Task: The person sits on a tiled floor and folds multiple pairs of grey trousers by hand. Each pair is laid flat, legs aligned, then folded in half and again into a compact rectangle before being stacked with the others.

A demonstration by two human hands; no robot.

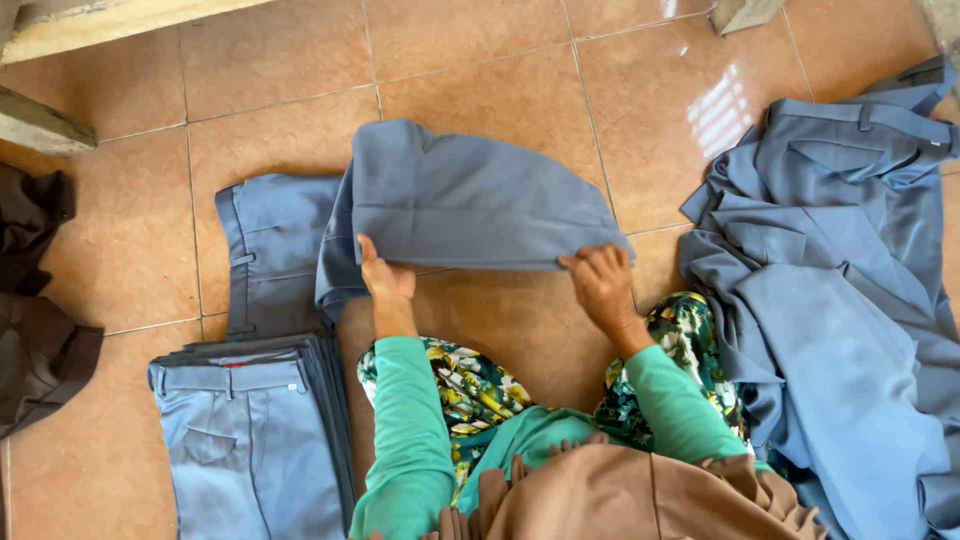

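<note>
Both hands pinch the near folded edge of the trousers (470, 200): left hand (385, 280) at the left end, right hand (603, 283) at the right end, so the edge runs side to side between them and the cloth lies just beyond the fingers. The trousers' waist end lies flat on the floor (280, 90), left of the fold, just beyond the folded stack (255, 430). The loose pile (840, 300) sits to the trousers' right, nearer the right hand.
</note>
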